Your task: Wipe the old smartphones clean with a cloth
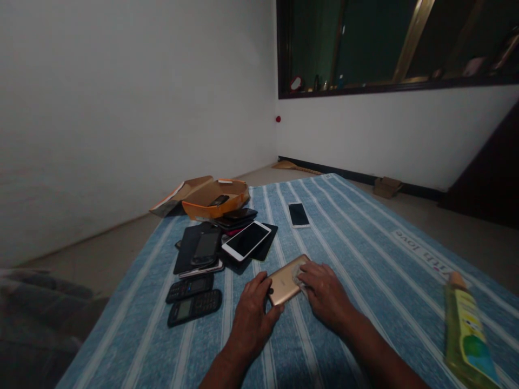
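A gold smartphone (285,282) lies tilted with its back facing up, just above the striped cloth. My left hand (255,313) grips its left end between thumb and fingers. On the phone's right end, my right hand (324,292) presses a crumpled whitish wipe (298,274), its fingers closed around it. Left of my hands, two black keypad phones (194,307) lie side by side. Beyond them is a pile of phones and dark flat pieces, with a white smartphone (247,240) on top. Another white smartphone (299,215) lies apart, farther back.
An open orange cardboard box (214,208) with a dark phone inside stands at the far left. A bottle of yellow-green liquid (468,335) lies at the right edge. Blue striped cloth (365,237) covers the surface. Walls and a dark-framed window stand behind.
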Motion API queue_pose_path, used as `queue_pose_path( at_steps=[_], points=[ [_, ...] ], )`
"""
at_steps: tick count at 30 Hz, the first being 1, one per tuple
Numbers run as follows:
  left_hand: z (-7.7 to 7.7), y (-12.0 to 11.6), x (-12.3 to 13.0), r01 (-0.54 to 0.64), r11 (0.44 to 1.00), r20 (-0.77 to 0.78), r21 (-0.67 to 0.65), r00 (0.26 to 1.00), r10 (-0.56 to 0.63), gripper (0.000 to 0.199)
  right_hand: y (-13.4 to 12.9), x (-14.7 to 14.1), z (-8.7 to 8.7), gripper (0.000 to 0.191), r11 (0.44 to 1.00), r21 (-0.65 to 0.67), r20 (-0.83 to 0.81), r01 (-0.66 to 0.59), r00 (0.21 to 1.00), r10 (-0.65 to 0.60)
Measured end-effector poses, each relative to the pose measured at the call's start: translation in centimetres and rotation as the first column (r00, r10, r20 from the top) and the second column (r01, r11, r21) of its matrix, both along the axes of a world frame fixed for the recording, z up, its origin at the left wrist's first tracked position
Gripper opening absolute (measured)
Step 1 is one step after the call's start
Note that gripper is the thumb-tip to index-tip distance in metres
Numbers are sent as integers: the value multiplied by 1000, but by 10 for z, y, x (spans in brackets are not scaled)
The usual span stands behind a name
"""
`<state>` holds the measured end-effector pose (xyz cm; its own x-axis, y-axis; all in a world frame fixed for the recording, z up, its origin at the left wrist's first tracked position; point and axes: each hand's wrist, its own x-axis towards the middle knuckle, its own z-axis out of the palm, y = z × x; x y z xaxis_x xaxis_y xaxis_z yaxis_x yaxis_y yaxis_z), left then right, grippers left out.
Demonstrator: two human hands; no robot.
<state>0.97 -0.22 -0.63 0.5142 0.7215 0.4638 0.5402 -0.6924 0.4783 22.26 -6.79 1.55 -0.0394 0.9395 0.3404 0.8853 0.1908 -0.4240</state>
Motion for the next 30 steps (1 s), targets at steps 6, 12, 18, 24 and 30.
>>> queue_pose_path(
  at_steps=[6,12,18,24,30],
  points=[
    [-2,1,1,-1,1000,7,24,1000,1,47,-2,-25,-4,45,998,32,4,-57,998,57],
    [-2,1,-1,-3,1000,10,17,1000,3,48,0,-17,-1,42,994,-7,-27,-108,994,108],
    [0,1,-1,-7,1000,8,-8,1000,7,48,4,14,3,38,1000,-9,-58,-14,998,13],
    [-3,2,-1,-2,1000,10,1,1000,2,47,2,-8,-3,39,998,24,-10,-60,998,61],
    [-3,2,-1,4,1000,20,13,1000,-4,47,0,-17,-1,47,991,-21,-37,-131,991,130]
  ],
)
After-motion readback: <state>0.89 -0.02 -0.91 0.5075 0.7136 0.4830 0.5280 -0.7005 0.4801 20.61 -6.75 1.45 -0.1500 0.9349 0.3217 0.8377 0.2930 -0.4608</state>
